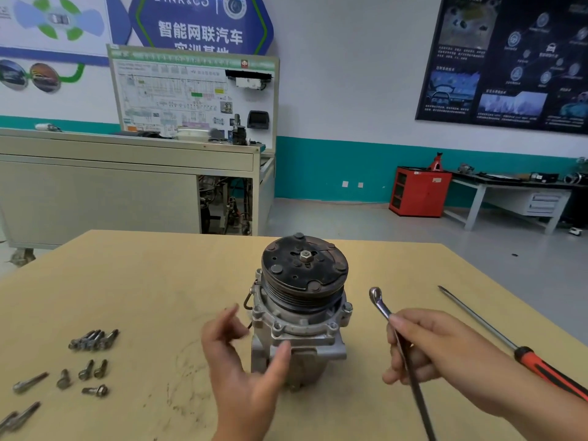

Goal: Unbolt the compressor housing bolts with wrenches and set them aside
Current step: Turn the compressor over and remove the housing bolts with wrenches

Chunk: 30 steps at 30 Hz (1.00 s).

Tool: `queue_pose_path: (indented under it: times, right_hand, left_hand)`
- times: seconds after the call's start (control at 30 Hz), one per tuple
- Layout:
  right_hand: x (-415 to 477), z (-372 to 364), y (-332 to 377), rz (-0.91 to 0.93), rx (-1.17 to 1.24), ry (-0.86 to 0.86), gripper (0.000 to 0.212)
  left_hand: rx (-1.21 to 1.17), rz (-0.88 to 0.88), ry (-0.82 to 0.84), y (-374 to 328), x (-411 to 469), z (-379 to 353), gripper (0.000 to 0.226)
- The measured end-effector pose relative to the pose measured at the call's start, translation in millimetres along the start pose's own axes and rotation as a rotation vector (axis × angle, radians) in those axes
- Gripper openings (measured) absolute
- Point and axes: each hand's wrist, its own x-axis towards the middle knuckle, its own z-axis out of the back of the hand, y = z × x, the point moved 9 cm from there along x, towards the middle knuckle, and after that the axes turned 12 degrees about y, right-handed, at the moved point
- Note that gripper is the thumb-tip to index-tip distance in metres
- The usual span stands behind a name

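— Hands first: how do they stand?
— Left hand is open, fingers loosely bent and spread, palm turned toward the compressor. Its thumb lies across the front of the housing; whether it touches, I cannot tell. Right hand grips a wrench, fingers curled round the shaft. The ring end points up and left, in the air beside the pulley.
— Where is the compressor?
— Upright on the table, between the two hands, with the black pulley on top and a nut at its centre. Bolt heads show on the flange under the pulley.
— And the loose bolts?
— Bolts lie on the table well left of the compressor. Long ones sit in a tight cluster, short ones are just nearer the person, and a few more lie toward the left edge.
— Anything else?
— One screwdriver with a red and black handle lies at the right, apart from the right hand, tip pointing away from the person.
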Motion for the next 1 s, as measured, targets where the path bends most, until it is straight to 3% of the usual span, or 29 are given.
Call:
queue_pose_path:
  times: [0.1, 0.3, 0.47, 0.63, 0.73, 0.83, 1.0]
  right_hand:
    - [10.9, -3.6, -1.4, -0.061, -0.020, 0.059, 0.025]
    - [20.3, -5.6, -2.1, -0.142, 0.082, 0.095, 0.022]
    - [21.1, -3.7, 4.8, -0.133, 0.076, 0.078, 0.023]
    - [24.1, -14.5, 10.5, -0.183, -0.020, 0.175, 0.025]
    - [28.4, -9.5, 15.2, -0.266, -0.166, 0.283, 0.026]
    - [37.4, 4.6, 28.0, -0.340, -0.462, 0.411, 0.026]
    - [66.2, 18.6, 61.3, -0.208, -0.935, 0.407, 0.021]
  left_hand:
    - [0.164, 0.133, 0.085, 29.2, 9.9, -3.6, 0.086]
    - [0.084, 0.279, 0.324, 61.7, -2.6, -27.8, 0.097]
    - [-0.001, 0.321, 0.375, 66.7, -4.9, -30.8, 0.098]
    - [-0.034, 0.308, 0.362, 65.6, -5.9, -31.0, 0.099]
    - [-0.039, 0.307, 0.374, 65.9, -7.8, -31.7, 0.097]
    - [-0.018, 0.302, 0.383, 63.5, -7.6, -31.5, 0.094]
    - [0.009, 0.308, 0.387, 61.4, -6.0, -31.4, 0.094]
